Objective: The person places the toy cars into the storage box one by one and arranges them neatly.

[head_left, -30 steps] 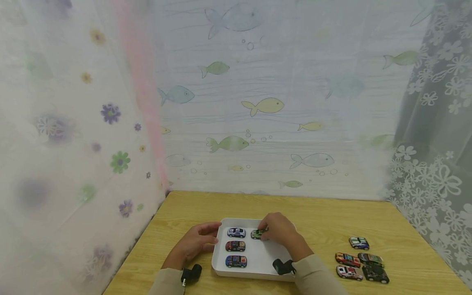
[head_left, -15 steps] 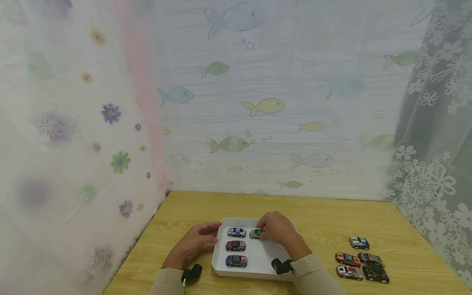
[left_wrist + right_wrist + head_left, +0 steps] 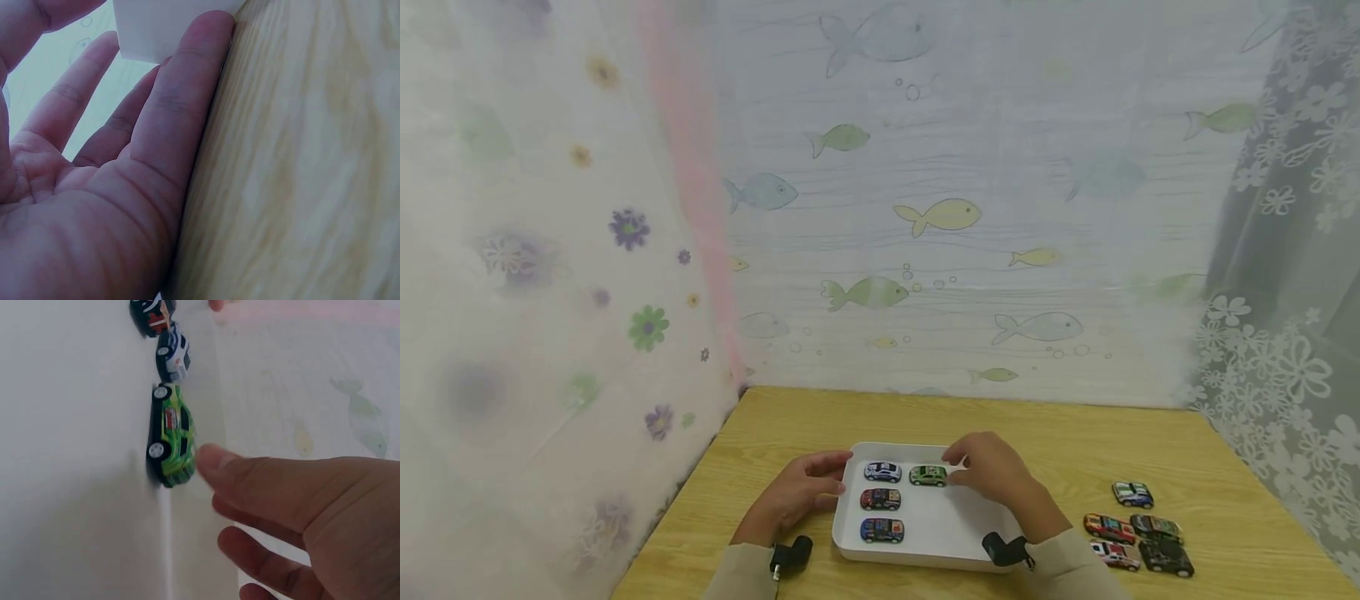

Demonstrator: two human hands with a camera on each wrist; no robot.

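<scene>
A white tray (image 3: 947, 533) holds several toy cars. In its left column stand a white-and-blue toy car (image 3: 882, 472), a dark red toy car (image 3: 881, 499) and a blue toy car (image 3: 882, 530). A green toy car (image 3: 928, 476) sits right of the white one. My right hand (image 3: 996, 471) hovers just right of the green car, fingers apart and holding nothing; the right wrist view shows a narrow gap between thumb and car. My left hand (image 3: 801, 492) rests at the tray's left side, its extended fingers (image 3: 175, 106) against the tray wall in the left wrist view.
Right of the tray, several more toy cars stand on the wooden table (image 3: 1045, 442): a white-green one (image 3: 1132, 494), an orange-red one (image 3: 1108, 528), a black one (image 3: 1166, 557) and others. A fish-patterned curtain (image 3: 955, 333) hangs behind the table.
My right hand has let go of the green toy car and drawn back to the right. The green car slid slightly left before that. My left hand has stayed at the tray.
</scene>
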